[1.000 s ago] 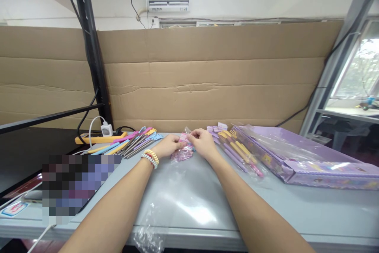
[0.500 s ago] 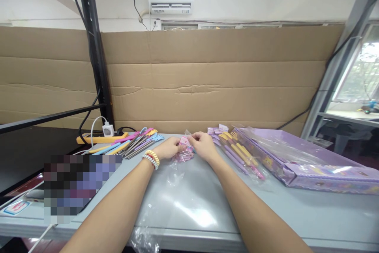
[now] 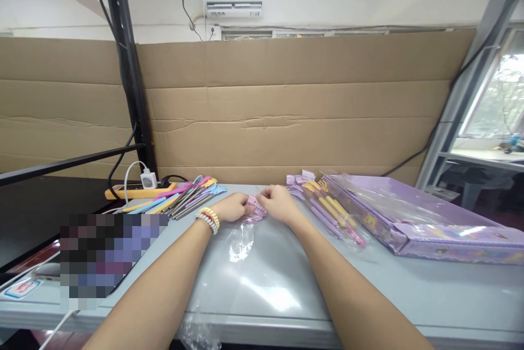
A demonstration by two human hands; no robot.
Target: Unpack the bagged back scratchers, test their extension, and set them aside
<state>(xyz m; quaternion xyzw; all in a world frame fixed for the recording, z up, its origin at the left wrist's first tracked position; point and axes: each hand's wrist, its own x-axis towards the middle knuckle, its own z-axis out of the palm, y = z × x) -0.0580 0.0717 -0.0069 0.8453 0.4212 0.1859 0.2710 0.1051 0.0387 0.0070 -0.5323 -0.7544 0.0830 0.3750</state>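
Observation:
Between my hands is a small pink printed packet [image 3: 255, 211], its print too small to read. My left hand [image 3: 230, 207], with beaded bands on its wrist, grips the packet's left side between thumb and fingers. The fingers of my right hand [image 3: 279, 202] are pinched together at the packet's upper right edge; what lies between their tips is too small to make out. Clear plastic film [image 3: 241, 243] shows just below the packet, on the grey tabletop [image 3: 295, 273].
On the left lie several metal-stemmed sticks with coloured ends [image 3: 192, 197], near a yellow power strip [image 3: 143, 191]. To the right are bagged purple and yellow forks [image 3: 327, 208] and an open purple box [image 3: 442, 224]. Crumpled plastic [image 3: 200, 331] hangs over the front edge. Cardboard [image 3: 286, 104] stands behind.
The packet has tipped flatter and the plastic film below it shows larger and brighter. My right hand has shifted slightly left and lower, with its fingers closer together.

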